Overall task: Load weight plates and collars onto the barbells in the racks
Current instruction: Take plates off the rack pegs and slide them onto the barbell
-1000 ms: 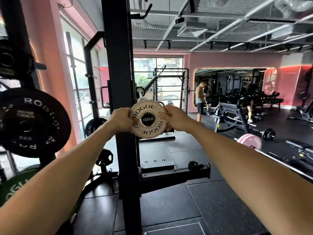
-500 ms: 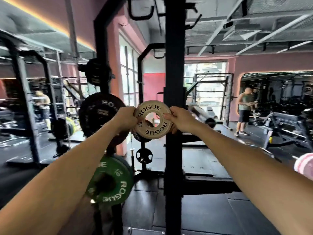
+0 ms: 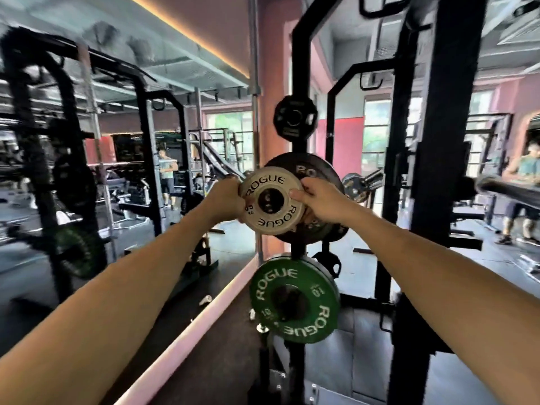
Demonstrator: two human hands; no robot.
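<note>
I hold a small cream ROGUE weight plate (image 3: 271, 200) upright at arm's length with both hands. My left hand (image 3: 226, 201) grips its left rim, my right hand (image 3: 320, 200) grips its right rim. The plate is in front of a larger black ROGUE plate (image 3: 315, 173) stored on the rack upright. Below hangs a green 10 kg ROGUE plate (image 3: 292, 299). A barbell sleeve (image 3: 508, 187) juts in at the right edge.
A small black plate (image 3: 295, 116) hangs higher on the same black upright (image 3: 301, 68). A second upright (image 3: 438, 141) stands to the right. A large wall mirror (image 3: 117, 171) fills the left. A person (image 3: 523, 182) stands far right.
My view has swung left while both hands kept hold of the cream plate. The plate now sits in front of the stored black plate instead of the rack upright.
</note>
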